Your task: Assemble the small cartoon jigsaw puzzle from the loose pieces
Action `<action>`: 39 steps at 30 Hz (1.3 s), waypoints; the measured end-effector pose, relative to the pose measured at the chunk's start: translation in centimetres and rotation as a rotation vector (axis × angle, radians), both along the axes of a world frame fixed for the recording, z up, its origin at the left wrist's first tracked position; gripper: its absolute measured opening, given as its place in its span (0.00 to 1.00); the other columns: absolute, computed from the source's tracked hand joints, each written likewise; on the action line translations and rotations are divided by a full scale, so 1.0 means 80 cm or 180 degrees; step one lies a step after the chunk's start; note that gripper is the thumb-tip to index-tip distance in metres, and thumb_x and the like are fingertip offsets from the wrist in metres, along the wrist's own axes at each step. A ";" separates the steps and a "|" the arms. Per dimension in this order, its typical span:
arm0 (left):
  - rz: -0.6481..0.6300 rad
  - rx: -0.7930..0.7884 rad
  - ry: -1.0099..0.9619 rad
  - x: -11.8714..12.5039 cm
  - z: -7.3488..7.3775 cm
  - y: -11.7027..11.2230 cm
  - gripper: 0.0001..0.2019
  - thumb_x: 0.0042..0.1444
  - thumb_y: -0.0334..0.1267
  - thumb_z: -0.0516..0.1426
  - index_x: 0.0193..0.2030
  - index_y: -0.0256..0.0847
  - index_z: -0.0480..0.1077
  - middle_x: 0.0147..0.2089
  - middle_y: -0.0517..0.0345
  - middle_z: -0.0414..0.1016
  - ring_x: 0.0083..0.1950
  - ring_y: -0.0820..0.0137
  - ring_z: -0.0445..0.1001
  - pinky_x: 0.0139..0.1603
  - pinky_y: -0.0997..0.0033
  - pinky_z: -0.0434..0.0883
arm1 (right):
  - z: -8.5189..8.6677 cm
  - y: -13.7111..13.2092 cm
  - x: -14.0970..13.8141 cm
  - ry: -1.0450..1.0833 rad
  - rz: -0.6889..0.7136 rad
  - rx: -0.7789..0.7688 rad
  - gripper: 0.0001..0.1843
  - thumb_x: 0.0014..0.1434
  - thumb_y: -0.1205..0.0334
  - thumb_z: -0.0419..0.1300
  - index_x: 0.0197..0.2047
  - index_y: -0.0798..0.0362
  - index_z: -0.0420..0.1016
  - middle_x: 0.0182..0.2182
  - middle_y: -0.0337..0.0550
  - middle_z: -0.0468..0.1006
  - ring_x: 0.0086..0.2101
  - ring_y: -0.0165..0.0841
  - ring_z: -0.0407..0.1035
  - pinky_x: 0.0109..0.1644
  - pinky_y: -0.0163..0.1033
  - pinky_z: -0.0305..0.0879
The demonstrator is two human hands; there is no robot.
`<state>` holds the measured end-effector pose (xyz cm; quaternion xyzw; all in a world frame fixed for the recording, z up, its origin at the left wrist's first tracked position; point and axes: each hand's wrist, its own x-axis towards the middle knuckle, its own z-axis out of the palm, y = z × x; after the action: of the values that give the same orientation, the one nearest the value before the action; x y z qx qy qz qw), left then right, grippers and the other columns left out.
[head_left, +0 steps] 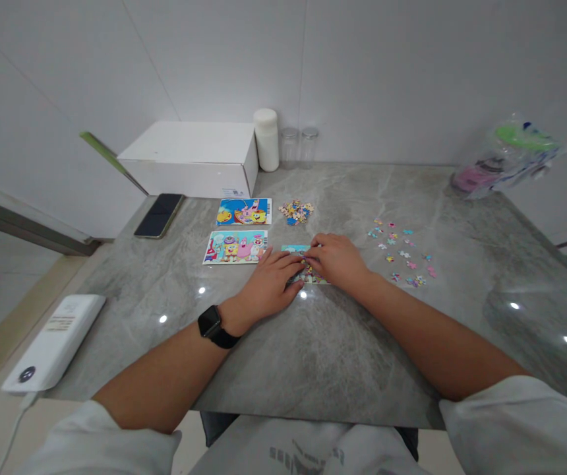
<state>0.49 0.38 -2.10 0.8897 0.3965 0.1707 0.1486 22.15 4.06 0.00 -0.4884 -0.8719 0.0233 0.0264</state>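
A small, brightly printed jigsaw puzzle [318, 278] lies on the grey table, partly covered by both hands. My left hand [274, 280] rests over its left side with fingers stretched out and lying flat. From the right, my right hand [340, 260] reaches onto the puzzle, its fingers bent and brought together at the middle; what is between them, if anything, is hidden. Loose jigsaw pieces [404, 254] are scattered to the right of my right hand. Beyond the hands sits a heaped pile of pieces [297, 212]. Two cartoon picture cards [237, 247] [244, 212] lie to the left.
Along the back stand a white box [189, 165], a white bottle [266, 140] and two clear glasses [289, 148]. A phone [159, 216] and a white cabled device [59, 340] lie at left. A plastic-wrapped cup [496, 161] stands back right. The table's front edge [313, 419] is near my body.
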 end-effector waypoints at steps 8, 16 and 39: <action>0.0027 -0.0035 0.0022 0.000 0.000 -0.001 0.18 0.68 0.41 0.58 0.64 0.47 0.74 0.68 0.52 0.74 0.70 0.53 0.67 0.78 0.33 0.49 | -0.007 0.010 0.006 0.0341 0.0004 -0.0224 0.13 0.69 0.56 0.63 0.52 0.46 0.86 0.47 0.48 0.81 0.48 0.41 0.74 0.52 0.43 0.64; 0.0017 -0.0037 0.0097 -0.002 0.001 -0.002 0.18 0.70 0.42 0.56 0.64 0.46 0.74 0.69 0.51 0.73 0.71 0.53 0.67 0.79 0.35 0.50 | -0.010 0.019 0.021 0.0686 -0.0162 -0.0115 0.13 0.64 0.60 0.66 0.52 0.48 0.84 0.48 0.47 0.82 0.49 0.41 0.75 0.55 0.43 0.66; 0.0026 -0.0036 0.0093 -0.002 0.002 -0.003 0.20 0.68 0.41 0.58 0.65 0.45 0.73 0.69 0.50 0.73 0.72 0.52 0.67 0.78 0.33 0.52 | -0.015 0.008 0.009 0.0549 -0.0295 -0.0073 0.15 0.67 0.53 0.65 0.52 0.50 0.83 0.48 0.50 0.81 0.48 0.43 0.75 0.51 0.44 0.65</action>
<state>0.37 0.11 -1.98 0.8896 0.4033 0.1560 0.1472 22.86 4.69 -1.22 -0.5247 -0.8425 0.0741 0.0968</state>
